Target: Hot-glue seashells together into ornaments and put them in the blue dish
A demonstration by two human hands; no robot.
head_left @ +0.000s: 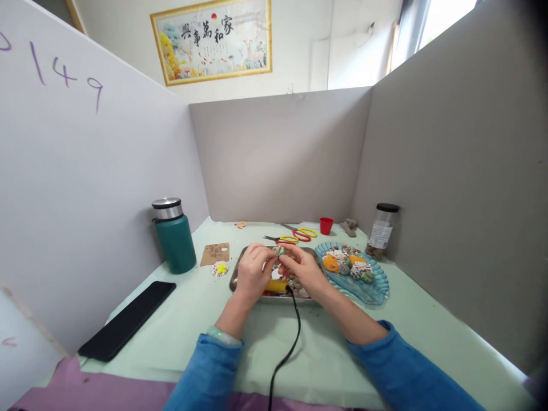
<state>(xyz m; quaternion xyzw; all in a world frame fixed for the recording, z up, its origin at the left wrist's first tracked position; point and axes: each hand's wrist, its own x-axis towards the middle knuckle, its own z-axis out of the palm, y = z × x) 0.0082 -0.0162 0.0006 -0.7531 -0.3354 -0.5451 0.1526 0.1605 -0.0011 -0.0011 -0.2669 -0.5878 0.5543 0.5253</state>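
My left hand (253, 269) and my right hand (305, 269) meet over a metal tray (271, 301). Between their fingertips they pinch a small green-and-white patterned piece (280, 251); its exact kind is too small to make out. Under the hands, a yellow tool (277, 286) with a black cord (298, 325) lies across the tray, among small pieces partly hidden by my fingers. To the right of my right hand stands a scalloped blue plate (377, 297) bearing several rounded orange, patterned and green pieces (345, 265).
Scissors (302, 233) with red and yellow handles lie behind the tray, near a red cup (326, 226). At left are a green bottle (175, 240), a black flat case (128, 321), a brown card (214, 254) and a flower-like piece (220, 269). A black-lidded jar (381, 231) stands right; grey partitions surround the table.
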